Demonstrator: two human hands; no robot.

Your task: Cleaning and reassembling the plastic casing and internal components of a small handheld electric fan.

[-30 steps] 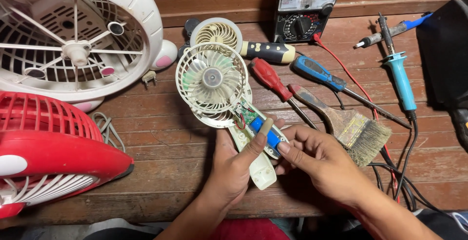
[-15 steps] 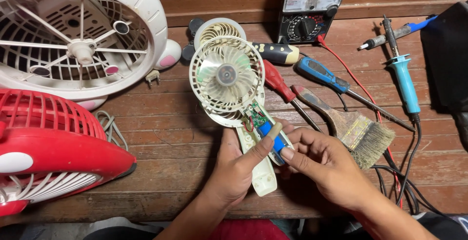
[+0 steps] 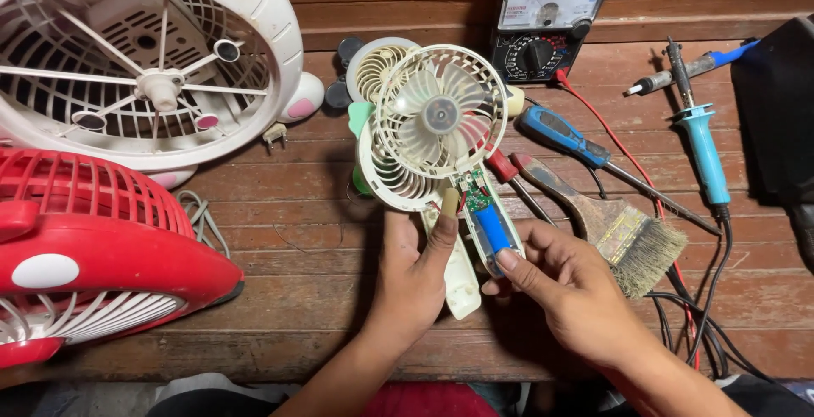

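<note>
A small cream plastic handheld fan (image 3: 437,125) with its handle casing opened is held above the reddish wooden plank counter (image 3: 297,214), the left hand (image 3: 415,277) gripping the handle from below with the thumb laid up along its edge, apparently to steady it face-up. The right hand (image 3: 577,294) closes its fingertips on the exposed blue cylindrical battery (image 3: 492,229), which sits below a small green circuit board (image 3: 475,195). The round grille looks intact, its pale blades visible behind the wire-like ribs.
</note>
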